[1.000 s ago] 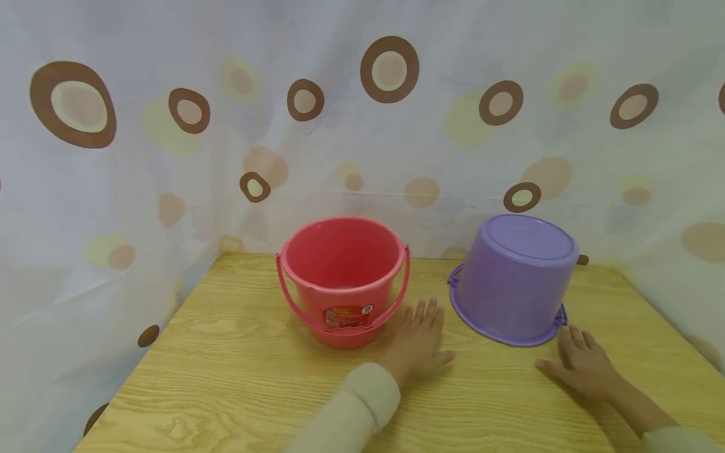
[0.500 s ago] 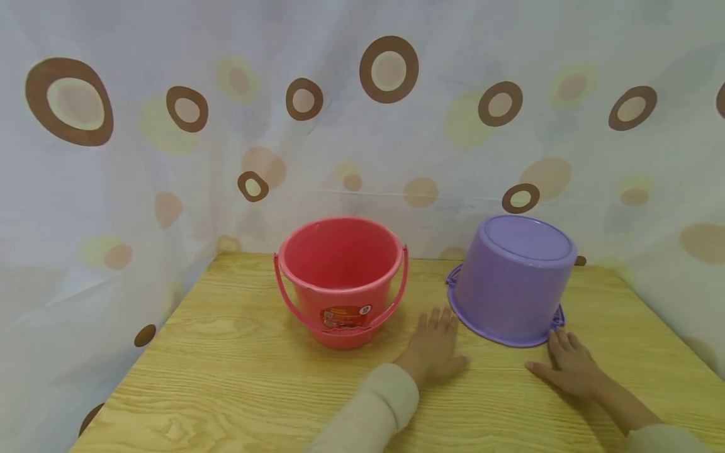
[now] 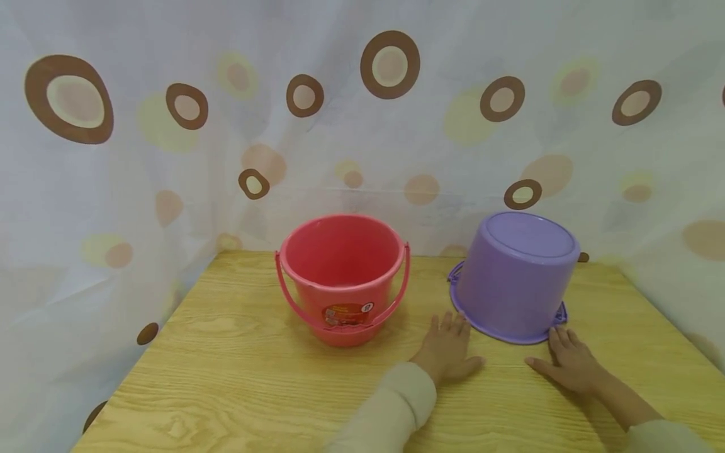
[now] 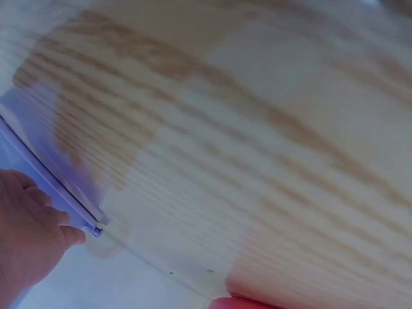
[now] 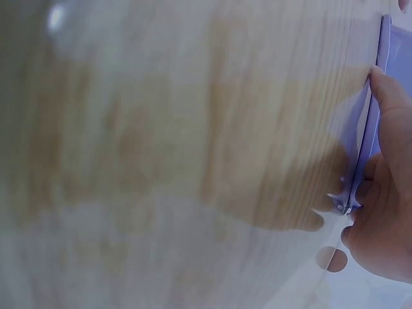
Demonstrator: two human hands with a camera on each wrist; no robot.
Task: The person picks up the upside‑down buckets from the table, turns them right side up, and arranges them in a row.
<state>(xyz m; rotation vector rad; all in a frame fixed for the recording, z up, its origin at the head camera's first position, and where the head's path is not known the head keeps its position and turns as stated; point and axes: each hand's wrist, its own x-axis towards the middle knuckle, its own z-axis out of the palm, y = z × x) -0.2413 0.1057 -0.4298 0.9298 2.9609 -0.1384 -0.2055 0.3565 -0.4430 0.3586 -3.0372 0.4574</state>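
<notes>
A purple bucket [image 3: 515,280] stands upside down on the wooden table, its base up and its handle low around the rim. My left hand [image 3: 444,349] lies by the rim's front left, fingers extended and tips at its edge. On the front right, my right hand [image 3: 572,365] has its straight fingertips at the rim near the handle joint. Both thumbs point inward, towards each other. In the left wrist view the fingers of the left hand [image 4: 32,241] overlap the purple rim [image 4: 55,180]. The right wrist view has the right hand [image 5: 389,206] beside the rim [image 5: 368,129].
A red bucket [image 3: 345,251] stands upright to the left, its handle hanging down in front over a label. The wooden table [image 3: 238,371] spreads forward and left of it. A white curtain [image 3: 317,145] with brown and beige circles closes off the back and sides.
My left hand has moved right, away from the red bucket to the purple bucket's rim. The right hand has shifted slightly left to the rim. Both buckets stay in place.
</notes>
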